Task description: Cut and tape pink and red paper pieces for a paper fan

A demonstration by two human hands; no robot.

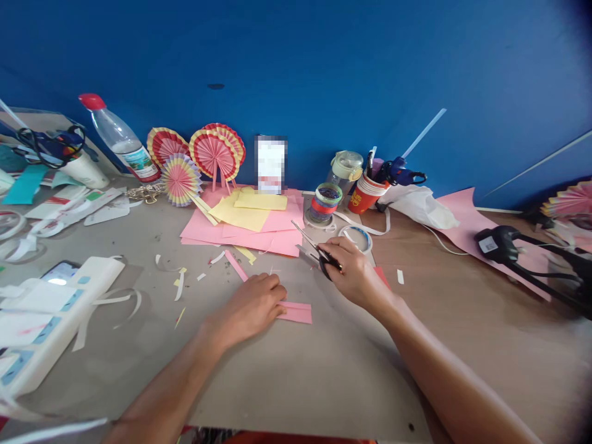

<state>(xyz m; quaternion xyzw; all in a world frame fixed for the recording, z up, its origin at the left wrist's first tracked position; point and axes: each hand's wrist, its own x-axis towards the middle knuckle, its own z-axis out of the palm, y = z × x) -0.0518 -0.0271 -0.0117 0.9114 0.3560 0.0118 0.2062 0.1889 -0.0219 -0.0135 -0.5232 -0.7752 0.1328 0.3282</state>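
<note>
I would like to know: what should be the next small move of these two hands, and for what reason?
Probably the right hand should lay the scissors down on the grey tabletop. They stand open and occupy that hand, while only the left hand is on the pink strip; a free second hand would likely help.

No readable text, gold print (356, 199) on red paper cup (370, 196), bottle label (139, 164), both too unclear

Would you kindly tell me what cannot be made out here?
All in the head view:
Pink strip: its left part, under the left hand.
Scissors: part of the handles, behind the right hand.
Upright panel: its content, pixelated.
Black device: its rest, cut by the right edge.
</note>
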